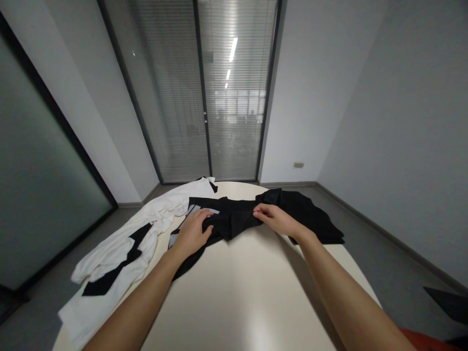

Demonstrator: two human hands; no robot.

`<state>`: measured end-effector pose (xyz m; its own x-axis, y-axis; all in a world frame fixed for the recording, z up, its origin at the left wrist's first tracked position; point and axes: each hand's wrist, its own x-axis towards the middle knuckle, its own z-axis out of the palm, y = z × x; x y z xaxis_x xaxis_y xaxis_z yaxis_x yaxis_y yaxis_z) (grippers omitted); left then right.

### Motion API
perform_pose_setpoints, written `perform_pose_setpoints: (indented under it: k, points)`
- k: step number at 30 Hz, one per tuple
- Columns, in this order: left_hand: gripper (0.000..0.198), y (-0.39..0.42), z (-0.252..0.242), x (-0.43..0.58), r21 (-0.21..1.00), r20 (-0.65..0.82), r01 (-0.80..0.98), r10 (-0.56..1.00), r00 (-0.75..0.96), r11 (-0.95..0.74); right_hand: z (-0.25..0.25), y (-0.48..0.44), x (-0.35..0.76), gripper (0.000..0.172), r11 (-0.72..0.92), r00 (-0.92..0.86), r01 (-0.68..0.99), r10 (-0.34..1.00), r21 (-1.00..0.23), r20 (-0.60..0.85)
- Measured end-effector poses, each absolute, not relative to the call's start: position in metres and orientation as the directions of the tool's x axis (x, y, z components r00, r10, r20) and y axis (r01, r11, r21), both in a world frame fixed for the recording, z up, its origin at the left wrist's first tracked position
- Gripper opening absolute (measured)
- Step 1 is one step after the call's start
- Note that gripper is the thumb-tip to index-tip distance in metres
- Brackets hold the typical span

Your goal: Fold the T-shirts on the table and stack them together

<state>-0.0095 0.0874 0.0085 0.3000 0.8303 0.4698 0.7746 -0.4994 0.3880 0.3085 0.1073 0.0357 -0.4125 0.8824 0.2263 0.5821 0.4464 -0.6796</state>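
A black garment (pixel 234 219) with light grey patches at its left end lies partly folded across the far part of the table. My left hand (pixel 192 231) rests on that left end, fingers spread over the cloth. Toward the other side, my right hand (pixel 276 218) pinches the garment's edge between thumb and fingers, slightly raised. What kind of garment it is, I cannot tell. Bunched dark cloth (pixel 307 214) continues beyond my right hand; whether it is the same piece is unclear.
A pale table (pixel 234 292) with a rounded far edge carries the clothing. Along its left side lies a crumpled white garment (pixel 164 207) with black parts. Glass panels with blinds (pixel 234 136) stand behind, between grey walls. Something red (pixel 424 340) shows at bottom right.
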Motion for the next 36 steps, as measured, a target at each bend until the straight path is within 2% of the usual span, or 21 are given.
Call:
perform_pose_setpoints:
  k: [2, 4, 10, 17, 22, 27, 36]
  points:
    - [0.032, 0.082, 0.012, -0.002, 0.385, 0.472, 0.703, 0.782, 0.407, -0.598, 0.037, 0.106, 0.306, 0.037, 0.447, -0.422, 0.559, 0.879, -0.699, 0.224]
    - [0.035, 0.076, 0.013, 0.005, 0.421, 0.427, 0.662, 0.780, 0.458, -0.620, 0.037, 0.105, 0.303, 0.036, 0.450, -0.452, 0.542, 0.868, -0.710, 0.206]
    - [0.062, 0.064, 0.006, 0.021, 0.694, 0.287, 0.522, 0.856, 0.430, -0.495, 0.051, 0.093, 0.289, 0.033, 0.483, -0.556, 0.519, 0.817, -0.705, 0.150]
    - [0.056, 0.066, 0.006, 0.031, 0.908, 0.273, 0.207, 0.889, 0.369, -0.365, 0.070, 0.080, 0.281, 0.022, 0.520, -0.600, 0.542, 0.789, -0.660, 0.129]
    - [0.033, 0.062, 0.017, 0.035, 0.912, 0.290, 0.190, 0.898, 0.331, -0.364, 0.075, 0.076, 0.280, 0.018, 0.508, -0.590, 0.610, 0.803, -0.607, 0.079]
    - [0.021, 0.061, 0.021, 0.038, 0.907, 0.343, 0.146, 0.893, 0.291, -0.396, 0.086, 0.068, 0.272, 0.024, 0.561, -0.596, 0.581, 0.787, -0.589, 0.162]
    - [0.038, 0.055, 0.029, 0.040, 0.931, 0.331, 0.074, 0.913, 0.238, -0.357, 0.090, 0.064, 0.264, 0.025, 0.616, -0.630, 0.583, 0.754, -0.529, 0.184]
